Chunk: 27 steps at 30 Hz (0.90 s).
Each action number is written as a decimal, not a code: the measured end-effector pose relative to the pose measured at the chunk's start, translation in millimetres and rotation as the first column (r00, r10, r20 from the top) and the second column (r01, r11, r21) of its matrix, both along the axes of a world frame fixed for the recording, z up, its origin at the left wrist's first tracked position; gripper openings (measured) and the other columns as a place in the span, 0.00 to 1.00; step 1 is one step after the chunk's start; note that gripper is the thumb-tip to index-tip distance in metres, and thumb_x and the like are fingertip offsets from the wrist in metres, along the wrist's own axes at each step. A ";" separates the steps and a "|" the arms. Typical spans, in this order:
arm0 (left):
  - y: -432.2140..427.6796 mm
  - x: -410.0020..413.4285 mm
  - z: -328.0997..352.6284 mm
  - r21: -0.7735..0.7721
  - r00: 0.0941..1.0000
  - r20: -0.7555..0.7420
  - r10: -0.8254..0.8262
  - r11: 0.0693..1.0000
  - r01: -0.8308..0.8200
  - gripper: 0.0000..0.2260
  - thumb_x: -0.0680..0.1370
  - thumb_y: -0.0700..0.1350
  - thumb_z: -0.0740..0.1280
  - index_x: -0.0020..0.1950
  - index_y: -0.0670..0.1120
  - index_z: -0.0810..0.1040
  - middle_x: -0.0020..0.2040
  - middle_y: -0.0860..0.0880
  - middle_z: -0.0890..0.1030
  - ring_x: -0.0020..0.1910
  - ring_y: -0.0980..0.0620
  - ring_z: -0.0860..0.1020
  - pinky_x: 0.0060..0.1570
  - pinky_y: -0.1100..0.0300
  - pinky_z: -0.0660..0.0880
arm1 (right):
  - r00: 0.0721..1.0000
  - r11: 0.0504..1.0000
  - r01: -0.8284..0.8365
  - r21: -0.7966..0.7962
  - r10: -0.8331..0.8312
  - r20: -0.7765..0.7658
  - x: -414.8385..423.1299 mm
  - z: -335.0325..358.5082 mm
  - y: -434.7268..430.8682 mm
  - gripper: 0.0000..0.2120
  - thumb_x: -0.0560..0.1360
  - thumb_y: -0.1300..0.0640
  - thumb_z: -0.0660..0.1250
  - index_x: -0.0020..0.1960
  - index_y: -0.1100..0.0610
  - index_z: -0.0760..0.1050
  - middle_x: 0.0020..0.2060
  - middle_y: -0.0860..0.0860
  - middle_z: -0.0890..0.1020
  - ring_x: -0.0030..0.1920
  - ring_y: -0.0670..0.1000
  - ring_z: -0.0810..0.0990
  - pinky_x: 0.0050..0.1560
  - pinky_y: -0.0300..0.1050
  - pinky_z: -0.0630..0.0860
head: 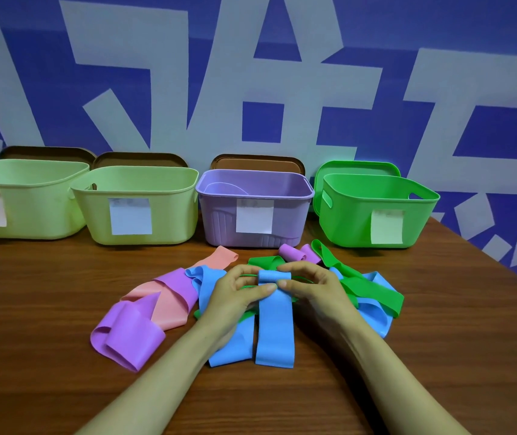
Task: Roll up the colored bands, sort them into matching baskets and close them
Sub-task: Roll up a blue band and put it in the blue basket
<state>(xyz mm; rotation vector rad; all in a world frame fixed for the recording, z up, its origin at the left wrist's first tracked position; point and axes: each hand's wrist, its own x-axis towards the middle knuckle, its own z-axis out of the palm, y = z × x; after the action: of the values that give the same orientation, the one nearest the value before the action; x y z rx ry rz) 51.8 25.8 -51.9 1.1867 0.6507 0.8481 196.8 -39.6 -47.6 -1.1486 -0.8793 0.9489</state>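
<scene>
A blue band [274,328] lies lengthwise in front of me on the wooden table, its far end folded over. My left hand [235,293] and my right hand [309,285] pinch that folded end from either side, thumbs nearly meeting on top. Around it lies a heap of loose bands: purple [128,337], pink [163,306], green [367,287] and more blue [373,312]. Behind the heap stand four open baskets: two pale yellow-green [24,199] [138,205], one purple [251,208], one bright green [376,211]. Each carries a paper label.
Lids lean against the wall behind the baskets: brown ones [46,152] [139,160] [257,163] and a green one [357,167]. A small rolled purple band [295,254] lies before the purple basket. The table's right edge [502,271] runs diagonally.
</scene>
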 end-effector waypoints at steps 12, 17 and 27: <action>1.1 -0.8 0.6 -0.004 0.997 0.052 0.054 0.999 -0.053 0.07 0.72 0.34 0.71 0.47 0.43 0.78 0.43 0.46 0.83 0.43 0.51 0.82 0.41 0.63 0.78 | 0.998 0.998 -0.055 -0.021 0.055 -0.018 1.3 -1.7 2.3 0.14 0.66 0.73 0.72 0.48 0.59 0.83 0.48 0.64 0.83 0.47 0.60 0.81 0.56 0.56 0.77; 2.9 -2.4 -1.1 0.050 0.998 0.040 0.046 0.998 -0.048 0.09 0.71 0.32 0.71 0.46 0.43 0.79 0.45 0.48 0.83 0.47 0.52 0.82 0.46 0.61 0.77 | 0.996 0.994 -0.065 -0.091 0.058 -0.069 -2.8 0.7 2.7 0.07 0.71 0.56 0.71 0.45 0.59 0.79 0.27 0.53 0.70 0.29 0.47 0.69 0.36 0.38 0.72; -0.6 1.2 -1.9 -0.070 1.000 0.012 -0.004 0.997 0.005 0.13 0.74 0.35 0.70 0.56 0.41 0.75 0.48 0.43 0.84 0.48 0.47 0.83 0.49 0.57 0.80 | 0.988 0.996 -0.082 -0.043 0.075 -0.133 0.5 -3.9 5.0 0.11 0.65 0.54 0.78 0.43 0.56 0.81 0.39 0.62 0.71 0.41 0.58 0.68 0.41 0.44 0.66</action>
<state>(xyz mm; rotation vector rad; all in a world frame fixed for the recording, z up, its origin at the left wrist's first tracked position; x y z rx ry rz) 52.9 25.2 -53.8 1.1184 0.6629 0.8214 197.3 -34.6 -51.4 -1.0859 -0.8031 1.1032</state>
